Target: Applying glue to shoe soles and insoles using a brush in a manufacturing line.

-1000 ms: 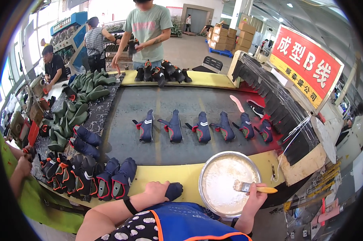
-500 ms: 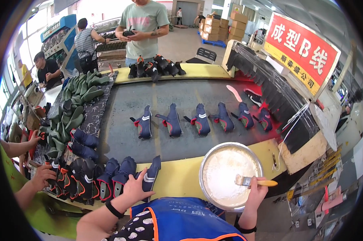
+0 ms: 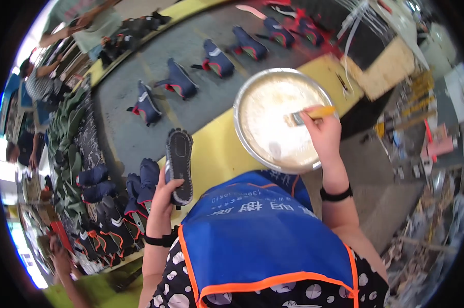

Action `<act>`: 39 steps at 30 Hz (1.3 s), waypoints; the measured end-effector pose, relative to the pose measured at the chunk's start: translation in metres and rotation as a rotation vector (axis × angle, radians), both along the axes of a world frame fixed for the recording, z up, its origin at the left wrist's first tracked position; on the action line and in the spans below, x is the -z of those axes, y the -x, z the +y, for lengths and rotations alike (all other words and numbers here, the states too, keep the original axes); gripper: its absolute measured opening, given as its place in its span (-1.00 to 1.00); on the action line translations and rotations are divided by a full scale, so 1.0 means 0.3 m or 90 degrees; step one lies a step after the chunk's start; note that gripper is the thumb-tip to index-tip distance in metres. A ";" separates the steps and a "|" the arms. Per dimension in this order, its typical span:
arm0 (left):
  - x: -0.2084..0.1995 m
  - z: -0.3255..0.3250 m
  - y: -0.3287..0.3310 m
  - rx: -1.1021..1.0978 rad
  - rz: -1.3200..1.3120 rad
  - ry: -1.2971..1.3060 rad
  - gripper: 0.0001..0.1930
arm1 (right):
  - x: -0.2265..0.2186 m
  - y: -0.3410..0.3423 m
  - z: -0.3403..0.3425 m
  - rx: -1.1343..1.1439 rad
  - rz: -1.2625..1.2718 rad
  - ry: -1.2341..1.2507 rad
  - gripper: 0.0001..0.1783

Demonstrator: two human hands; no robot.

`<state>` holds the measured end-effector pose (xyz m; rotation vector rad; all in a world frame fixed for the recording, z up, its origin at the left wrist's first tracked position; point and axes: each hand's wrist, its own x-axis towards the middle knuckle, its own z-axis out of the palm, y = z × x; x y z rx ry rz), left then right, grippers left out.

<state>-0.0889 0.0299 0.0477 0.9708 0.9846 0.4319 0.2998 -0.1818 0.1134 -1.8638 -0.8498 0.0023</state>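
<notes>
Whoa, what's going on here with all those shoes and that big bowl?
A person in a blue apron has a shoe in the left hand, its dark underside showing. The right hand holds a brush over a metal bowl of white stuff; I can't tell whether the bristles are touching it. Six navy shoe pieces sit in a row on the grey surface beyond.
</notes>
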 end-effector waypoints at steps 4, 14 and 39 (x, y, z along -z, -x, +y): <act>-0.219 -0.049 -0.088 0.064 -0.102 0.081 -0.11 | 0.053 -0.005 0.033 0.001 -0.049 0.118 -0.73; -0.286 -0.048 -0.319 0.332 -0.153 0.088 -0.11 | 0.081 -0.015 0.004 -0.019 0.125 -0.011 -0.75; -0.320 -0.036 -0.422 0.480 -0.095 0.296 -0.12 | -0.135 0.098 0.028 -0.335 -0.066 -0.216 -0.83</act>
